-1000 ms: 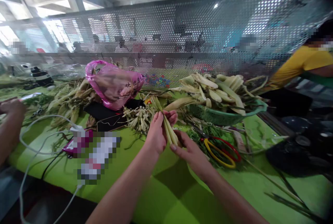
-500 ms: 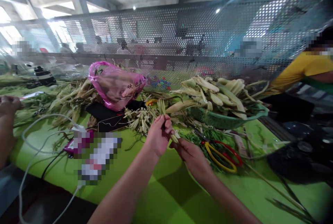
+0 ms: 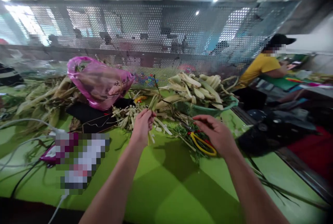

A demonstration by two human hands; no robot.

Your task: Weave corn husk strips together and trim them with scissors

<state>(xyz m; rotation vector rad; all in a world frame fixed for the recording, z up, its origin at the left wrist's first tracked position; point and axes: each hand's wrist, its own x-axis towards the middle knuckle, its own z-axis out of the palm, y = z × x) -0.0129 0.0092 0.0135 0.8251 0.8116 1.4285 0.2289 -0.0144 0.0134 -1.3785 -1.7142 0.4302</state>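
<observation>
My left hand (image 3: 142,126) is closed around a small bundle of pale green husk strips (image 3: 154,101), whose cut ends poke out below the fist. To its right, my right hand (image 3: 214,133) hovers with fingers stretched forward and thumb slightly apart; I see nothing held in it. Just under and left of that hand lie scissors (image 3: 205,147) with yellow and red handles, the red one mostly covered by the hand. They rest on a heap of thin green strands (image 3: 186,135). White husk pieces (image 3: 162,126) lie just beyond my left fist.
A green basket (image 3: 229,105) of husks stands behind. At left are a pink plastic bag (image 3: 104,81), dry husks (image 3: 39,99), a power strip, blurred, and cables (image 3: 15,123). A black bag (image 3: 275,130) sits at right, near a person in yellow (image 3: 256,67). A perforated metal screen (image 3: 145,26) runs behind.
My right hand has let go of the bundle's lower end and moved right, over by the scissors. My left hand keeps the bundle. The view has turned right; the other person's hand at left is gone.
</observation>
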